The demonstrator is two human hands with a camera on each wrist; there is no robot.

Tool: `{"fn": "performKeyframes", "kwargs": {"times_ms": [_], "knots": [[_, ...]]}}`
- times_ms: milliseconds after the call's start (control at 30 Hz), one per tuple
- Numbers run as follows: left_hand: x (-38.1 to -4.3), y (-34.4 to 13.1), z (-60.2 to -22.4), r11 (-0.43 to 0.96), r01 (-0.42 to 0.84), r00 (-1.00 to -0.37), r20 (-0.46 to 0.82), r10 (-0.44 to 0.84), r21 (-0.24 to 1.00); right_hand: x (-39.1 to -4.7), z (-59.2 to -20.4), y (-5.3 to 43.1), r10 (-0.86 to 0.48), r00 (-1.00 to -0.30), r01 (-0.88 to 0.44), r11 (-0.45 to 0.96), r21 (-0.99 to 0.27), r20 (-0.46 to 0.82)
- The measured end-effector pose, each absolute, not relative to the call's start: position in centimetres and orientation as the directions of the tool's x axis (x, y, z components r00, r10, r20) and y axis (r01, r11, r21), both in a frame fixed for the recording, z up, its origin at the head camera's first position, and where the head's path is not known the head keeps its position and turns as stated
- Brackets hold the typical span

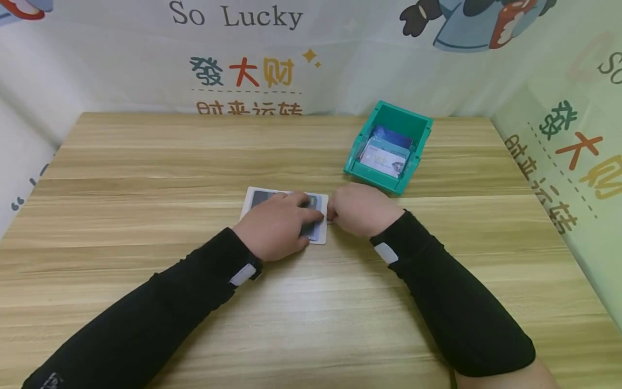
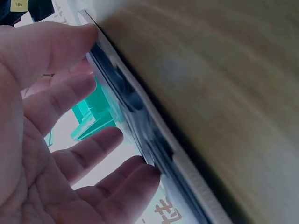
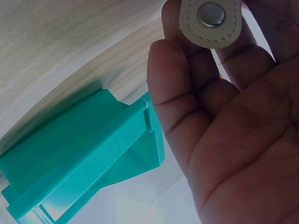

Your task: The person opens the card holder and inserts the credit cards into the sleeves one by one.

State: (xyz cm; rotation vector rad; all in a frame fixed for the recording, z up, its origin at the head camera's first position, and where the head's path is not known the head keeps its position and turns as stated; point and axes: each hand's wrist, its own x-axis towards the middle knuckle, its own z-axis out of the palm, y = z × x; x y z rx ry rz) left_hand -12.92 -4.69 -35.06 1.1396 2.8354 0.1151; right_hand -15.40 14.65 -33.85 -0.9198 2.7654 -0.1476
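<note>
A flat white card holder [image 1: 246, 202] with clear pockets and dark bluish cards lies on the wooden table. On top of it rests my left hand [image 1: 279, 227], fingers spread; the left wrist view shows thumb and fingertips touching the edge of the holder [image 2: 140, 98]. At the holder's right end, my right hand [image 1: 362, 209] has curled fingers and holds a beige snap tab [image 3: 226, 35], with stitching and a round metal button. The right thumb is out of sight in the right wrist view.
Just beyond my right hand stands a green plastic bin [image 1: 419, 148] with several cards [image 1: 382, 158] inside, the top one white and marked VIP. Printed cloth [image 1: 146, 65] walls off the back and sides of the table [image 1: 146, 162].
</note>
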Motion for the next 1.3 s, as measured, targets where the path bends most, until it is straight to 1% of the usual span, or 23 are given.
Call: {"fn": "performKeyframes", "kwargs": {"times_ms": [233,433,633,767,1067,1200,1300], "knots": [[-13.1,-4.7,-35.0,0.711,0.698,-0.710,-0.041,0.703,0.090,-15.5,-33.9,14.7,-0.596,-0.784,-0.575,0.803,-0.159,-0.175],[-13.2,-4.8,-34.9,0.685,0.719,-0.688,-0.019,0.725,0.117,-15.4,-33.9,14.8,-0.597,-0.783,-0.575,0.802,-0.164,-0.174],[-13.2,-4.9,-35.0,0.682,0.719,-0.687,-0.013,0.727,0.134,-15.3,-33.9,14.8,-0.598,-0.784,-0.576,0.801,-0.165,-0.167],[-13.3,-5.1,-35.0,0.692,0.700,-0.700,-0.020,0.713,0.174,-15.4,-34.0,14.8,-0.593,-0.787,-0.571,0.805,-0.164,-0.170],[-13.6,-5.9,-34.6,0.724,0.611,-0.751,-0.056,0.658,0.321,-15.4,-34.0,14.7,-0.596,-0.786,-0.578,0.802,-0.150,-0.165],[-13.7,-6.4,-34.1,0.731,0.578,-0.774,-0.038,0.632,0.362,-15.4,-34.0,14.7,-0.594,-0.787,-0.575,0.804,-0.151,-0.166],[-13.8,-6.7,-33.6,0.749,0.544,-0.804,-0.021,0.595,0.379,-15.4,-34.0,14.7,-0.593,-0.786,-0.572,0.805,-0.159,-0.172]]}}
